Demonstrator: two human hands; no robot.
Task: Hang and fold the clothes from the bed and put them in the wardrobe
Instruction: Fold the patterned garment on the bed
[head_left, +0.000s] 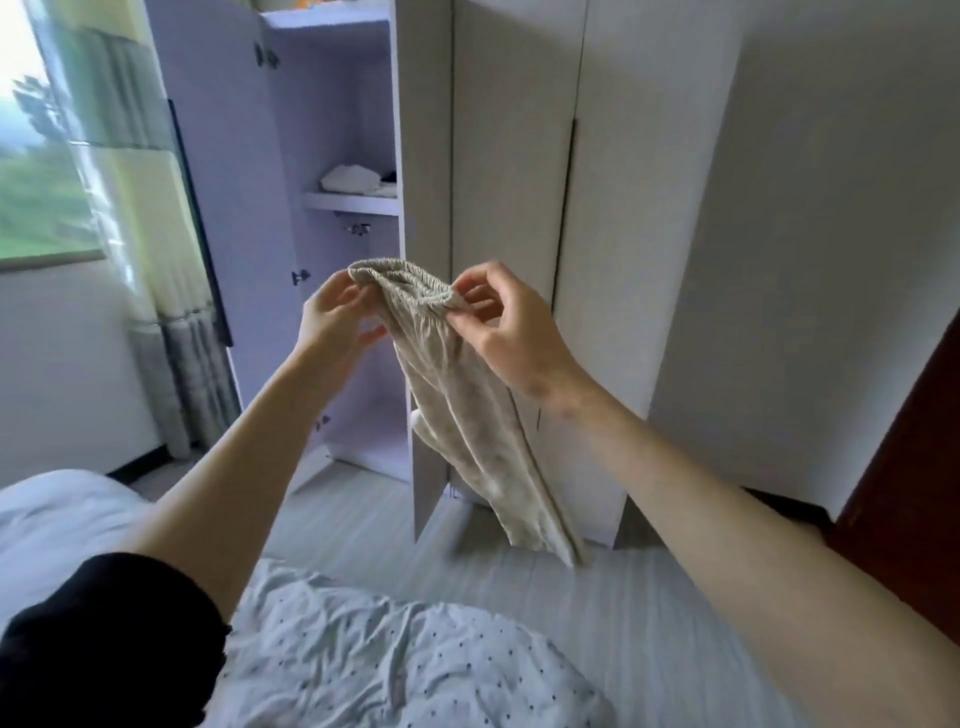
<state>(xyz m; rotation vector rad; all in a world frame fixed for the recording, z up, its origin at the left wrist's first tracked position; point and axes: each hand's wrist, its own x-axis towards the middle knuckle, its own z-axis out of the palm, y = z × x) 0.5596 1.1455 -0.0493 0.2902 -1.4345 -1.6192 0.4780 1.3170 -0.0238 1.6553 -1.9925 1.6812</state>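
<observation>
I see the wardrobe ahead with 1 door open on the left, folded clothes on its shelf. The bed lies below, a dotted sheet rumpled on it. The beige trousers hang in the air before the wardrobe. My left hand and right hand each pinch the elastic waistband, fingers curled on the cloth.

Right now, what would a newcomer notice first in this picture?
The beige trousers, held up in the middle by the waistband: the left hand and the right hand pinch it. Behind them the wardrobe stands with its left door open, folded clothes on a shelf.
</observation>
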